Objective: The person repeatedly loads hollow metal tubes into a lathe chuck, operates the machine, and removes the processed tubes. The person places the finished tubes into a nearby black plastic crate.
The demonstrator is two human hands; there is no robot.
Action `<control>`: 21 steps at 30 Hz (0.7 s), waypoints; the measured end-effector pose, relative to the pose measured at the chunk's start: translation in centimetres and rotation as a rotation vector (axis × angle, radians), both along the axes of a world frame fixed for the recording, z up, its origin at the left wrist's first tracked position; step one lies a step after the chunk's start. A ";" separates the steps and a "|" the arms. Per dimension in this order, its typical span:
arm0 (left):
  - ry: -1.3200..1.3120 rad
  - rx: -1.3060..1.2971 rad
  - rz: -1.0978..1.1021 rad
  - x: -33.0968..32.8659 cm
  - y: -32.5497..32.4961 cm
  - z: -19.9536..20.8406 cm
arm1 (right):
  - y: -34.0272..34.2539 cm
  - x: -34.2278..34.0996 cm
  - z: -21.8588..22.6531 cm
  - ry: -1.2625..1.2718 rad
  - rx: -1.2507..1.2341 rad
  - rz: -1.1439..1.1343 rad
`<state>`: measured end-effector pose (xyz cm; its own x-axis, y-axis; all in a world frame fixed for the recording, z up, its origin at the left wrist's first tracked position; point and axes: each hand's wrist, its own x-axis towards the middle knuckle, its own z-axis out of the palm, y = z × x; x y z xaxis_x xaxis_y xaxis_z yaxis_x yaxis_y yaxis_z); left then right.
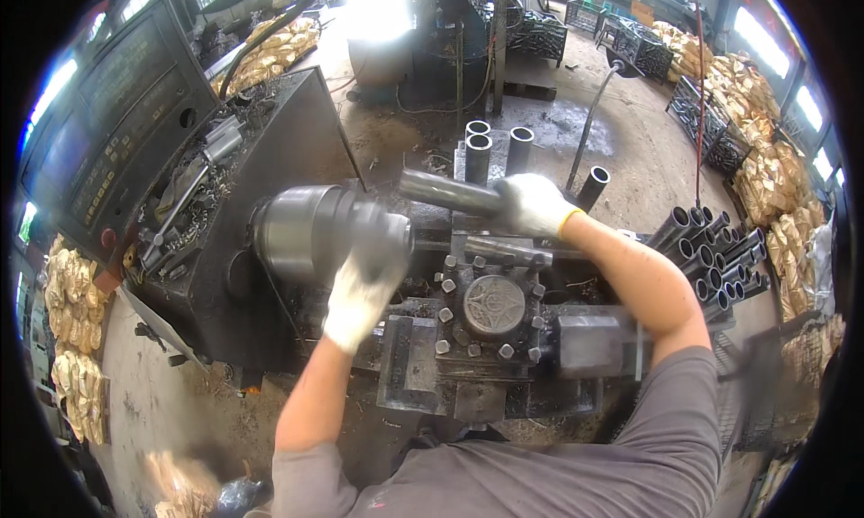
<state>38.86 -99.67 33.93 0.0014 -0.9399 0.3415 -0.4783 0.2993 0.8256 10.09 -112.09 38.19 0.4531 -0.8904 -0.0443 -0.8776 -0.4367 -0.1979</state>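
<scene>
My right hand (537, 205), in a white work glove, is closed round one end of a dark steel tube (445, 192). The tube lies almost level above the lathe bed, its free end pointing left toward the chuck. My left hand (363, 293), gloved too, is at the front of the lathe chuck (306, 233), by the short metal end (400, 234) that sticks out of it. Motion smears its fingers, so I cannot make out whether they grip anything. Below my right hand sits the square tool post (495, 305), ringed with bolts, with a metal bar (509, 251) along its far side.
Several tubes (520, 149) stand upright beyond the lathe bed. A stack of tubes (711, 252) lies at the right. The headstock (256, 149) carries chips and tools, beside a control panel (117, 113). A lamp on a bent stem (594, 113) rises behind.
</scene>
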 end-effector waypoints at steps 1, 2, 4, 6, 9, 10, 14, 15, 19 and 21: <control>0.046 0.070 0.030 2.3 1.8 -3.3 | -1.2 -0.8 -2.2 0.075 0.060 -0.051; 0.161 0.141 0.008 3.5 4.0 -4.7 | -1.6 -1.5 -3.7 0.106 0.083 -0.041; 0.225 0.281 0.079 7.2 8.2 -8.9 | -1.0 -0.7 -4.4 0.205 0.145 -0.035; 0.607 0.390 0.262 11.9 12.4 -16.1 | -1.6 0.3 -6.5 0.203 0.197 0.043; 0.955 0.391 0.595 17.3 17.1 -21.5 | -2.0 1.2 -7.7 0.147 0.245 0.127; 1.071 0.314 0.731 19.4 18.3 -23.5 | -2.5 1.2 -8.9 0.123 0.227 0.148; 1.257 0.164 0.993 27.7 22.3 -28.5 | -3.2 1.0 -10.6 0.041 0.233 0.222; 1.279 0.137 1.151 26.0 20.8 -25.6 | -3.5 0.9 -10.5 0.044 0.331 0.214; 1.224 0.124 1.038 32.2 23.0 -27.9 | -4.0 1.9 -11.6 0.054 0.299 0.198; 1.225 0.139 1.055 33.0 23.2 -27.4 | -4.1 2.3 -11.8 0.045 0.306 0.219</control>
